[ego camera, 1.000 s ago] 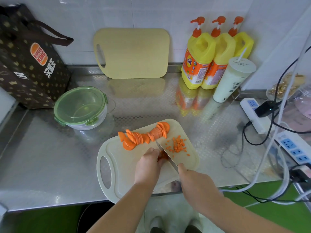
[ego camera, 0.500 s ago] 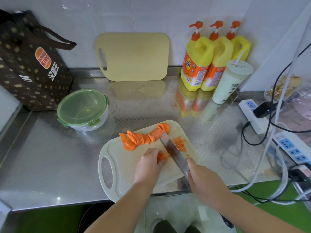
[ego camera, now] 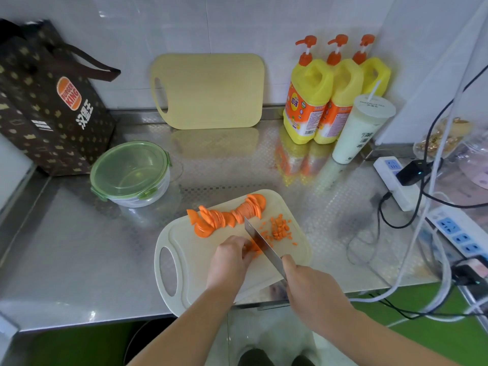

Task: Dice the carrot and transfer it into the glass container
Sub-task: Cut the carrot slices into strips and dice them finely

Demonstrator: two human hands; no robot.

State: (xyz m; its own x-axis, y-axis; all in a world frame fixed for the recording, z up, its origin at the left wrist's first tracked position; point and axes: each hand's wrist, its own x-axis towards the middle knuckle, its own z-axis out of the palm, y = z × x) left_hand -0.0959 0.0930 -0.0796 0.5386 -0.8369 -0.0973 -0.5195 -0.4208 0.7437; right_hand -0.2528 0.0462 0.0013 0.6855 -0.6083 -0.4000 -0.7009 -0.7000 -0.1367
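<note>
A pale cutting board (ego camera: 184, 262) lies at the counter's front edge. A row of orange carrot slices (ego camera: 224, 216) runs along its far side, and a small heap of diced carrot (ego camera: 280, 229) sits to the right. My left hand (ego camera: 229, 260) has its fingers curled over a few carrot pieces (ego camera: 254, 247) mid-board. My right hand (ego camera: 309, 286) grips a knife; its blade (ego camera: 260, 240) is down on those pieces beside my left fingertips. The glass container (ego camera: 130, 174), closed with a green clip lid, stands left of the board.
A second yellow cutting board (ego camera: 208, 91) leans on the tiled wall. Three yellow soap bottles (ego camera: 332, 91) and a white cup with a straw (ego camera: 359, 130) stand at the back right. Power strips and cables (ego camera: 422, 202) cover the right side. A brown paper bag (ego camera: 45, 101) stands at far left.
The knife rose off the board and has come back down on the pieces under my left fingers. My left hand has stayed in place.
</note>
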